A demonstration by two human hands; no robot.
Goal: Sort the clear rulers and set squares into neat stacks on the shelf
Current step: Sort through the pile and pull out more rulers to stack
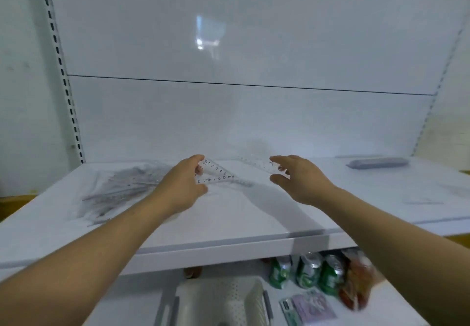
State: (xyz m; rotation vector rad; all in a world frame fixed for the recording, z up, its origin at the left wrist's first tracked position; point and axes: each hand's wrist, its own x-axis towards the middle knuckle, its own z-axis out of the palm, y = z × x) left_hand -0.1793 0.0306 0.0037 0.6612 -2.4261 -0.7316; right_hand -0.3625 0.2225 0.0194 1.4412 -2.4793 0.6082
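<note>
My left hand (187, 181) pinches a clear set square (218, 174) by its corner and holds it just above the white shelf (229, 219). My right hand (296, 175) grips the near end of a clear ruler (256, 163), which runs back and to the left over the shelf. A loose heap of clear rulers and set squares (122, 188) lies on the shelf left of my left hand. More clear pieces (424, 200) lie flat at the right side of the shelf, hard to make out.
A grey cylindrical object (379, 163) lies at the back right of the shelf. Below the shelf stand green cans (309, 269), a snack bag (357, 282), a white perforated basket (221, 300) and small packets (309, 306). Slotted uprights flank the white back panel.
</note>
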